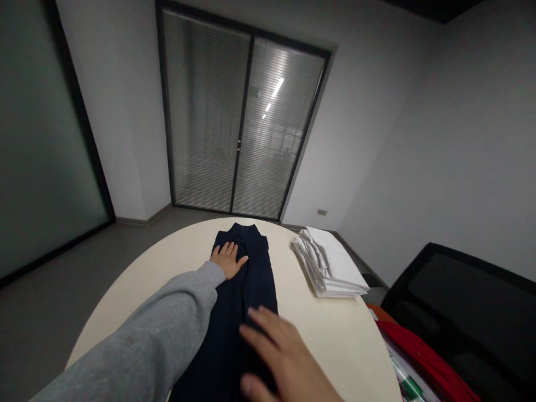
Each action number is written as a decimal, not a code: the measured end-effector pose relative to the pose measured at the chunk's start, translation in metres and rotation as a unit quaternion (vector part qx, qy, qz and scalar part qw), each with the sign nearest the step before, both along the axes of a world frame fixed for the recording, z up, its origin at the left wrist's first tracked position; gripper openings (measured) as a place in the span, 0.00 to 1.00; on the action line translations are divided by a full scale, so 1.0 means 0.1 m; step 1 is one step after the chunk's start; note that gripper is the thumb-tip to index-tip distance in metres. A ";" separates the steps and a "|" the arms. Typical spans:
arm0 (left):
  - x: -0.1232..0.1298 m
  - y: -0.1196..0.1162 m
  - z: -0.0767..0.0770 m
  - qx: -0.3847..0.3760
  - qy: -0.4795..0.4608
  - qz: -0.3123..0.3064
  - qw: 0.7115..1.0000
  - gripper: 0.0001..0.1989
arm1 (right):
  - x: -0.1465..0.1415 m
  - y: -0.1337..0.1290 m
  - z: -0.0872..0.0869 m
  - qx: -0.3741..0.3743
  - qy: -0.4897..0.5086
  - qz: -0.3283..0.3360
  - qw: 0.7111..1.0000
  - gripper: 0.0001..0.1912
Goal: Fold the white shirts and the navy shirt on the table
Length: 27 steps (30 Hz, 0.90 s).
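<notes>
A long navy fabric garment (pixel 259 273) lies on the round cream tabletop (pixel 335 329). The left grip (pixel 226 261) rests spread on the garment's far part; the right grip (pixel 281 349), blurred, is spread over its nearer part, contact unclear.

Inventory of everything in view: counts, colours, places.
garment: 1, navy, laid lengthwise on the table
folded cloth stack: 1, white, on the table's right side; layers not countable
table: 1, cream, under both
chair: 1, black, right of the table
red cloth: 1, red, between table and chair
patterned item: 1, white and green, beside the red cloth, partly hidden
glass panels with blinds: 2, grey, dark-framed, ahead
frosted panel: 1, grey-green, far left
wall plate: 1, pale, low on the wall ahead
floor: 1, grey, below
left hand: 1, bare, spread flat on the garment's upper part
grey sleeve: 1, grey, left arm
right hand: 1, bare, blurred, over the garment; contact unclear
</notes>
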<state>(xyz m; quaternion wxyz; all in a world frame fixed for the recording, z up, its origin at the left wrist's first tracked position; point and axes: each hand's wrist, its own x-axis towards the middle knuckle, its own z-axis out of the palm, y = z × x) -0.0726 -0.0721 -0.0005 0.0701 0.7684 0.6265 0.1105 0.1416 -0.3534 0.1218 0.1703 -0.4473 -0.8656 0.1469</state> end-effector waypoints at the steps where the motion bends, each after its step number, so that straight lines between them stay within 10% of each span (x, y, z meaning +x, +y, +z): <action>1: 0.01 -0.05 0.00 0.002 0.001 -0.003 1.000 0.46 | -0.02 0.34 0.02 0.011 -0.015 -0.017 1.000 0.28; 5: 0.02 -0.13 -0.01 0.016 -0.003 0.000 1.000 0.41 | -0.23 1.67 -0.17 0.044 -0.070 -0.121 0.989 0.31; 9: 0.04 -0.12 -0.03 0.026 -0.006 0.001 1.000 0.36 | -0.43 2.41 -0.64 0.007 -0.132 -0.173 0.976 0.31; 17: -0.14 0.19 0.20 0.030 -0.041 -0.007 0.999 0.25 | -0.42 2.62 -1.01 0.001 -0.141 -0.168 0.976 0.33; 27: -0.42 0.91 0.15 0.078 -0.153 0.059 0.983 0.19 | -0.40 3.23 -0.63 0.060 -0.066 -0.255 0.963 0.32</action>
